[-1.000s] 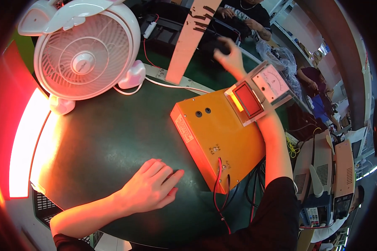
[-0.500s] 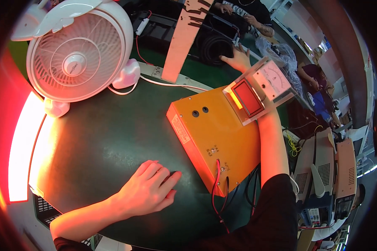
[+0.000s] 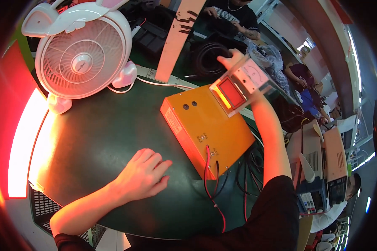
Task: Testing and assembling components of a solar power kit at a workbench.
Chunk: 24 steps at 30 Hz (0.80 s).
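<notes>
My left hand [image 3: 143, 175] rests on the dark green mat [image 3: 104, 138], fingers loosely bent and apart, holding nothing. My right hand [image 3: 231, 59] reaches behind the orange instrument box [image 3: 201, 129], its fingers curled at the edge of a black coiled cable [image 3: 207, 58] and partly hidden. A panel with an analogue meter [image 3: 251, 75] and a lit red display [image 3: 231, 93] is raised on the box, over my right forearm. Red and black leads [image 3: 208, 161] run from the box's front.
A white fan [image 3: 81, 62] stands back left beside a glowing red-white light [image 3: 21, 146]. A pale post [image 3: 171, 46] rises at the back. Across the bench are a person [image 3: 234, 19] and a plastic bag [image 3: 268, 54]. Stacked bench instruments [image 3: 335, 154] stand right, near other people [image 3: 301, 79].
My right hand has reached onto the black coil, which has shifted slightly toward me. My left hand stays on the mat. The whole view has shifted a little.
</notes>
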### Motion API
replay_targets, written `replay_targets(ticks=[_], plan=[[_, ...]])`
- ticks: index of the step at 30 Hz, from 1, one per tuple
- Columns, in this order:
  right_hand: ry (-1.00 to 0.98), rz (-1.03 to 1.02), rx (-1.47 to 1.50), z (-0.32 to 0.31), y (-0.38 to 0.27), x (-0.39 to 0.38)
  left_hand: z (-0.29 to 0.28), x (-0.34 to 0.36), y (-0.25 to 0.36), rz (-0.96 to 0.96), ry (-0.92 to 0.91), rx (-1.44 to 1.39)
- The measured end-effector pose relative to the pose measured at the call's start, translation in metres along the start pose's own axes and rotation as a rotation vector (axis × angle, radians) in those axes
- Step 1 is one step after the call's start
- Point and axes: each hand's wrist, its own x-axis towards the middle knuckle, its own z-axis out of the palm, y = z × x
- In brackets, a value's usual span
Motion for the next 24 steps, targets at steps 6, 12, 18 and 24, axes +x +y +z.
replay_targets(ticks=[6, 12, 18, 24], plan=[[0.381, 0.594, 0.46, -0.071, 0.081, -0.044, 0.004, 0.003, 0.0, 0.055, 0.009, 0.01], [0.622, 0.593, 0.572, -0.181, 0.096, -0.106, 0.002, 0.0, 0.002, 0.081, 0.032, 0.061], [0.846, 0.324, 0.516, -0.277, 0.113, -0.179, 0.002, 0.005, 0.013, 0.231, 0.101, 0.094], [0.361, 0.749, 1.342, -0.37, 0.053, -0.275, -0.027, 0.04, 0.071, -0.157, 0.111, -0.612]])
